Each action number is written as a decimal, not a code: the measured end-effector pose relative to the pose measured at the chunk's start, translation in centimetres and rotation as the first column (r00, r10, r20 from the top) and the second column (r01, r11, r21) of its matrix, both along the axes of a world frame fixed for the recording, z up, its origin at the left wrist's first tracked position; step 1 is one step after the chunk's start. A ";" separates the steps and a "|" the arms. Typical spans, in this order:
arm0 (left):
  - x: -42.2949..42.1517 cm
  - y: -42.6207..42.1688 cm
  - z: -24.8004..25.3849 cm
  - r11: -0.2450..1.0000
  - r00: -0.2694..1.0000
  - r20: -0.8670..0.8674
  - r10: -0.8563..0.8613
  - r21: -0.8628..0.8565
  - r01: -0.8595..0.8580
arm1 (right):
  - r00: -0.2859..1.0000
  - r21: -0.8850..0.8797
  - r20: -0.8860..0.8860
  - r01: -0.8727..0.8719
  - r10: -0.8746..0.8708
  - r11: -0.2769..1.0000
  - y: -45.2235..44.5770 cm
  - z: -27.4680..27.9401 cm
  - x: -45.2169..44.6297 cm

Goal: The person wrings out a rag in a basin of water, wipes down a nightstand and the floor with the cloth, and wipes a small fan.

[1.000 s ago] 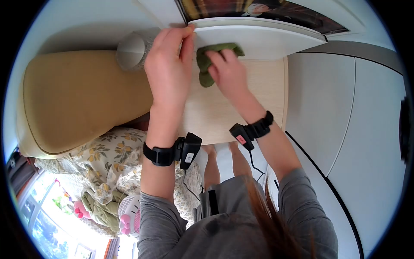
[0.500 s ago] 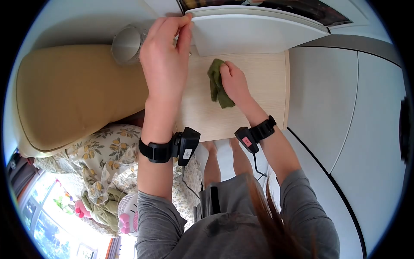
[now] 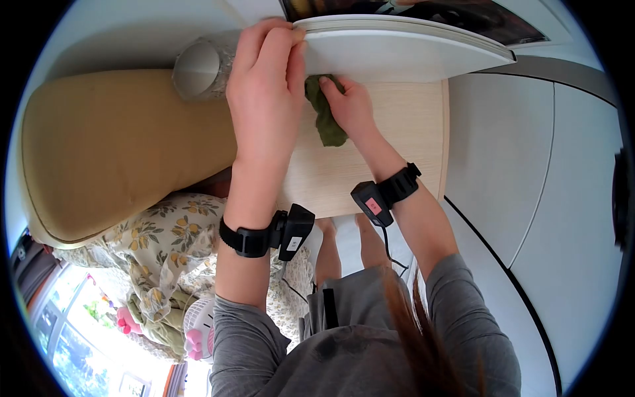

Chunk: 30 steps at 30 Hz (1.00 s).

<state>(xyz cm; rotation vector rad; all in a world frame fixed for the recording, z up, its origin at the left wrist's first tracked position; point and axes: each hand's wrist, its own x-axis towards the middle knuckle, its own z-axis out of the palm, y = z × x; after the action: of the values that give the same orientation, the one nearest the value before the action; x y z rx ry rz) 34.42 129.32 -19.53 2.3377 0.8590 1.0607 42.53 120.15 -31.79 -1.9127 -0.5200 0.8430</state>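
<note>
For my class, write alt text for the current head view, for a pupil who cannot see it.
A person's right hand holds a crumpled dark green cloth over a pale wooden tabletop, while the left hand grips the edge of a flat white panel. At picture left are a tan padded headboard and cream floral bedding.

Green rag (image 3: 327, 122) shows matt cloth | pale tabletop (image 3: 417, 119) wears smooth wood grain | white panel (image 3: 397, 56) looks smooth | tan headboard (image 3: 126, 139) resembles leather

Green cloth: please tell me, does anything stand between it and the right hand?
Nothing visible does: the right hand grips the green cloth over the table. The left hand is off to the side, at the corner of the white panel.
</note>
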 end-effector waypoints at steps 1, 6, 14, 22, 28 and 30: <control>0.0 0.1 0.1 1.000 1.000 0.001 0.003 0.009 -0.003 | 1.000 0.011 0.019 -0.004 0.004 1.000 0.2 0.5 0.0; 0.2 -0.3 0.6 0.999 0.997 -0.080 0.018 -0.028 -0.021 | 1.000 -0.011 0.007 -0.005 0.005 1.000 0.5 -0.9 0.0; 0.3 0.2 1.1 1.000 0.992 -0.123 0.020 -0.011 -0.022 | 0.988 -0.096 0.126 -0.078 0.090 0.992 1.0 -0.6 0.7; 0.5 0.2 0.6 0.999 0.997 -0.075 0.002 -0.052 -0.006 | 0.991 -0.059 0.130 -0.017 0.024 0.998 0.4 -0.1 0.5; 0.4 -0.3 0.3 0.990 0.999 -0.049 0.016 -0.138 -0.023 | 0.991 0.007 0.114 -0.074 0.073 0.997 0.2 2.8 0.9; 0.3 -0.6 0.2 0.992 0.999 -0.050 0.013 -0.127 -0.019 | 0.997 0.010 0.044 -0.066 0.066 0.998 -0.5 3.8 0.8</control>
<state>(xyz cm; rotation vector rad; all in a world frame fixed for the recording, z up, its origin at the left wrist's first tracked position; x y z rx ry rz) 34.76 128.76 -19.36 2.2625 0.9374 0.9299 43.34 119.62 -28.01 -1.9154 -0.6162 0.8405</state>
